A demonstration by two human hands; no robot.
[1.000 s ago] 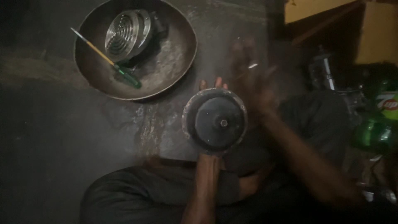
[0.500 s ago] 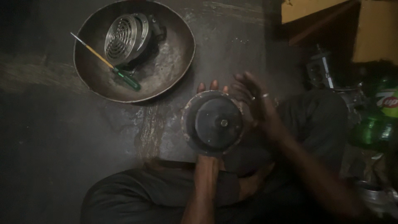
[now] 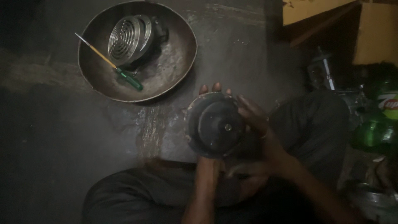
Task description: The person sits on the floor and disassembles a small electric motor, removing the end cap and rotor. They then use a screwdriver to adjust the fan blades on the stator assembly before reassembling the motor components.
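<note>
I hold a dark round metal part [image 3: 214, 124], disc-shaped with a small bolt at its centre, upright over my lap. My left hand [image 3: 213, 89] reaches under and behind it, only the fingertips showing above its top rim. My right hand [image 3: 253, 117] rests against the disc's right edge, fingers curled onto its face, a ring on one finger. To the upper left a wide metal bowl [image 3: 179, 62] sits on the floor. In it lie a round part with a silver spiral grille [image 3: 128, 38] and a screwdriver [image 3: 111, 64] with a green handle.
The dark, stained floor [image 3: 62, 137] spreads to the left. At the right edge stand a green plastic bottle [image 3: 379, 120] and cluttered metal parts [image 3: 325, 72]. Yellow boards [image 3: 375, 35] lean at the top right. My dark trouser legs fill the bottom.
My right hand has come down from raised and blurred above the disc onto its right edge. The disc stays held in my left hand.
</note>
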